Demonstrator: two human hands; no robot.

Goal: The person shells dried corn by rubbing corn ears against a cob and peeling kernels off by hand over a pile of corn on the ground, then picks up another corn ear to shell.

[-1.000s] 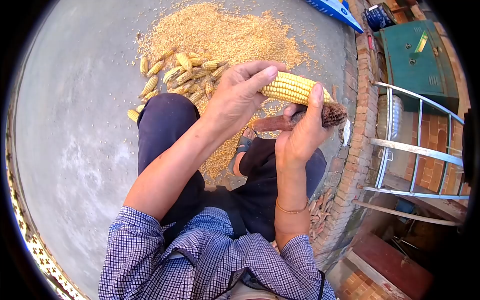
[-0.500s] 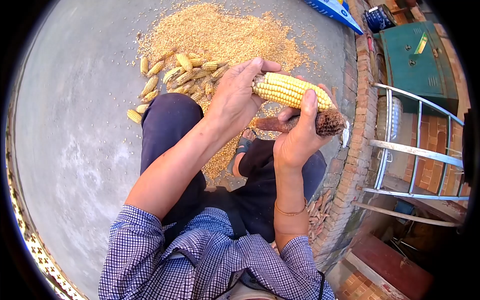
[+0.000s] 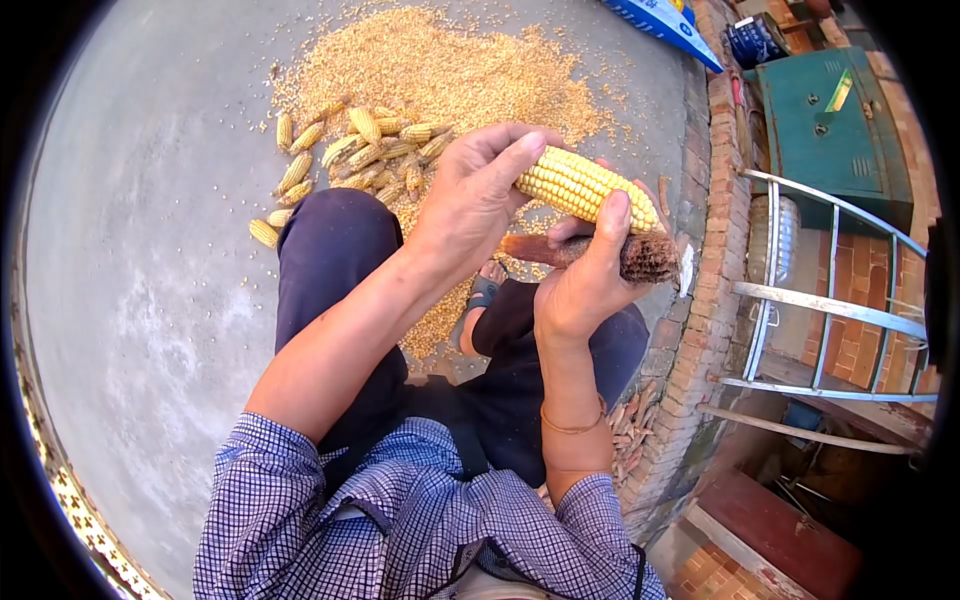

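A yellow corn cob (image 3: 580, 183) full of kernels is held between both hands. My left hand (image 3: 480, 195) grips its left end, with the thumb on top. My right hand (image 3: 592, 265) is wrapped round the right part of it, thumb pressed on the kernels. In the same right hand, just beneath the corn, lies a dark reddish-brown bare cob (image 3: 648, 257), its rough broad end pointing right. Beyond the hands are loose kernels (image 3: 440, 70) in a wide heap, and several corn cobs (image 3: 365, 125) lie piled at its near left edge.
My knees frame more kernels on the grey floor (image 3: 150, 230). On the right runs a low brick edge (image 3: 712, 250), with a metal ladder-like frame (image 3: 830, 305) and a green cabinet (image 3: 835, 130) past it. Bare cobs (image 3: 632, 430) lie beside my right knee. A blue bag (image 3: 665, 30) is at the top.
The yellow corn first slid left and tilted, then its left end went back under my left thumb. My right hand has moved slightly left and down with the brown cob.
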